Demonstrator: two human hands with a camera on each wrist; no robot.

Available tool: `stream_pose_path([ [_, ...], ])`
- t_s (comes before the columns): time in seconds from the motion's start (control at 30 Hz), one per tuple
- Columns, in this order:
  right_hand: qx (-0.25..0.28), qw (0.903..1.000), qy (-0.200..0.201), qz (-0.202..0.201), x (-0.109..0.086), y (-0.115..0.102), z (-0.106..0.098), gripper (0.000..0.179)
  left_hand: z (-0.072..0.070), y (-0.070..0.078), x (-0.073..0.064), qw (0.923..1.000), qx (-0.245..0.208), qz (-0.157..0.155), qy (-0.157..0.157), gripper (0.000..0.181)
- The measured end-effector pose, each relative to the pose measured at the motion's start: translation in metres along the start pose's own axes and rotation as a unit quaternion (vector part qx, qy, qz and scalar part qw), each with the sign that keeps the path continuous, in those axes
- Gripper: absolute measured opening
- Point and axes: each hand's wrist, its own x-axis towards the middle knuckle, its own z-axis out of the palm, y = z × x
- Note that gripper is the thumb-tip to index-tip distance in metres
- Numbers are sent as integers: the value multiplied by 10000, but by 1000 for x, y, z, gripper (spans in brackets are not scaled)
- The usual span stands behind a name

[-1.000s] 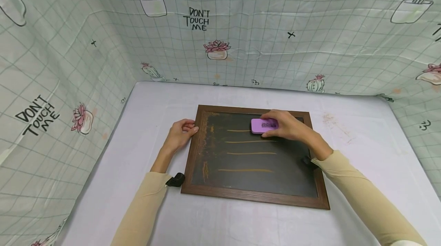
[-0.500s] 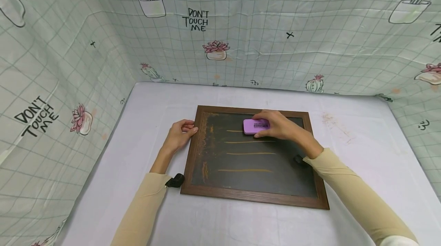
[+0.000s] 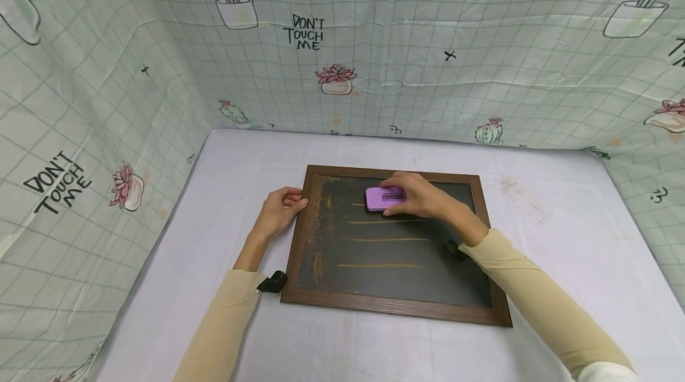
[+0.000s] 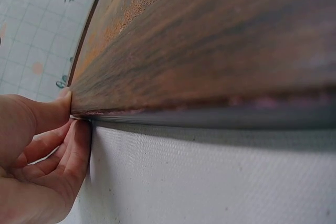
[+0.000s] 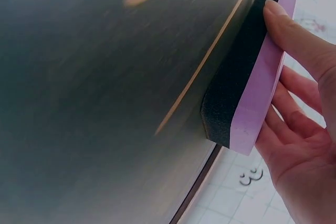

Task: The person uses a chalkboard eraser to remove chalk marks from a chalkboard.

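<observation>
A chalkboard (image 3: 449,278) in a brown wooden frame lies flat on the white-covered table. My right hand (image 3: 420,196) grips a purple eraser (image 3: 377,199) by its long sides, over the upper middle of the board. In the right wrist view the eraser's black felt side (image 5: 236,72) faces the board surface, close to a chalk line (image 5: 207,53). With thumb and fingers my left hand (image 3: 278,210) pinches the left edge of the frame; the left wrist view shows the thumb (image 4: 55,111) on the edge and curled fingers (image 4: 73,153) beneath.
Several orange chalk lines (image 3: 389,240) cross the board, with orange smudges (image 3: 318,266) down its left side. Orange dust (image 3: 521,194) marks the tablecloth right of the board. A patterned grid curtain (image 3: 396,90) closes off the back and sides.
My right hand has slid the eraser leftward along the top chalk line, and only a short stub of that line shows left of it. The left hand stays on the frame.
</observation>
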Motion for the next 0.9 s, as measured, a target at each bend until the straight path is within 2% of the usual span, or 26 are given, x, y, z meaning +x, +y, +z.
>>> stream_pose_path([
  [0.9,50,9995,-106,-286,36,-26,23,55,2,1,0,10000,-36,36,28,37],
])
